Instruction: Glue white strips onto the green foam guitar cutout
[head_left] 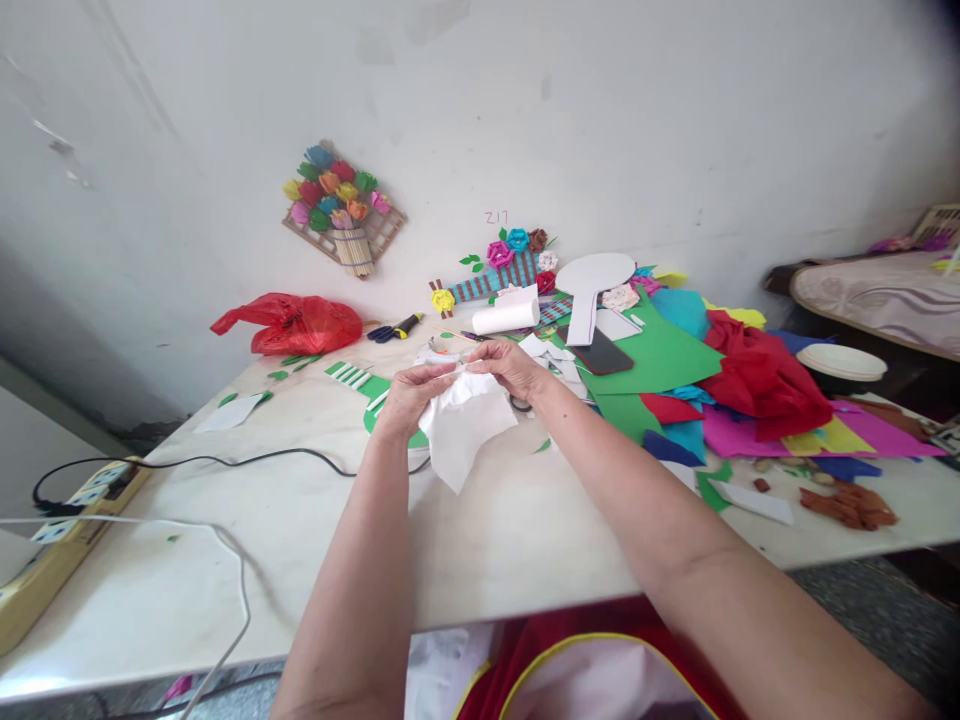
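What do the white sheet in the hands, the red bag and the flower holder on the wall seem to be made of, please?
White sheet: probably thin, matte paper, since it creases softly and hangs limp; fabric is possible.
Red bag: glossy, apparently plastic film, shown by crinkled highlights.
Flower holder: likely bamboo or wood, matte, with pale parallel sticks.

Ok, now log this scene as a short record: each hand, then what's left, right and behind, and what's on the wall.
Left hand: pinching the top of a thin white sheet
Right hand: pinching the same sheet
Left: red plastic bag, power strip
Right: large green sheet
Behind: white roll
Wall: multicoloured flower decoration
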